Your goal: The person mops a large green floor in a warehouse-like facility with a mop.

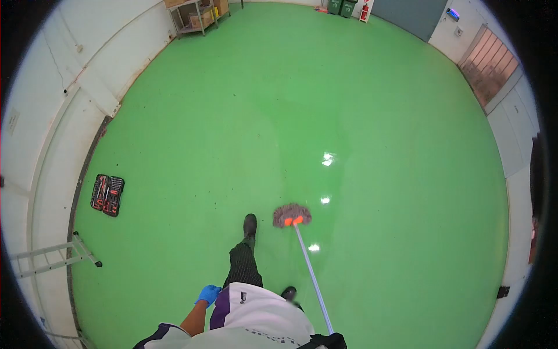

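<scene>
A mop with a shaggy grey-brown head (292, 215) and an orange joint lies with its head flat on the green floor, ahead and slightly right of my boots. Its pale handle (314, 278) runs back toward my body at the bottom of the view. My left hand (208, 295), in a blue glove, is beside my left hip, near the edge of my white and purple top; its fingers are too small to make out. My right hand is hidden at the bottom edge, where a dark sleeve (326, 341) meets the handle.
An open tool case (107, 195) lies on the floor at the left, with a metal ladder (55, 256) nearer by the wall. A shelf (197, 17) with boxes stands at the back left. Green bins (341, 7) and a fire extinguisher (364, 11) are at the back.
</scene>
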`<action>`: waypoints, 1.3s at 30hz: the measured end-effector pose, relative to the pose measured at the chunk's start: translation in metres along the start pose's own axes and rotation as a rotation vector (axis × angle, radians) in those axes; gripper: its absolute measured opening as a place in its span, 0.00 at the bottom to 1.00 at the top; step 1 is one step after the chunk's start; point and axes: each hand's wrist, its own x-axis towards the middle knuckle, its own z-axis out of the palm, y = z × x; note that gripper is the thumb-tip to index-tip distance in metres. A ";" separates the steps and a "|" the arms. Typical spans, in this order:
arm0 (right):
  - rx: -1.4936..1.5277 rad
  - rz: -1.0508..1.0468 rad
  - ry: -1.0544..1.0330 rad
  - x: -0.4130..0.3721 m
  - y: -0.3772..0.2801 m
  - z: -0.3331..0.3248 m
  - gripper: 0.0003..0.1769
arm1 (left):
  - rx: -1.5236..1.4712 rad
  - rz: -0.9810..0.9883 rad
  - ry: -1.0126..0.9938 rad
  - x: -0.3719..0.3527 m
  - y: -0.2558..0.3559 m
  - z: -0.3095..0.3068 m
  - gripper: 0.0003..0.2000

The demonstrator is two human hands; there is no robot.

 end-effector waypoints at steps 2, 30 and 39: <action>-0.007 -0.069 0.012 0.023 -0.081 -0.014 0.24 | 0.144 0.161 -0.009 0.029 -0.005 -0.026 0.19; 0.147 -0.467 0.429 -0.008 -0.377 -0.140 0.32 | -0.599 -0.134 -0.122 0.077 -0.049 -0.128 0.11; 0.457 0.365 -0.081 -0.294 0.173 0.349 0.29 | 0.468 0.541 -0.324 0.069 -0.101 -0.013 0.16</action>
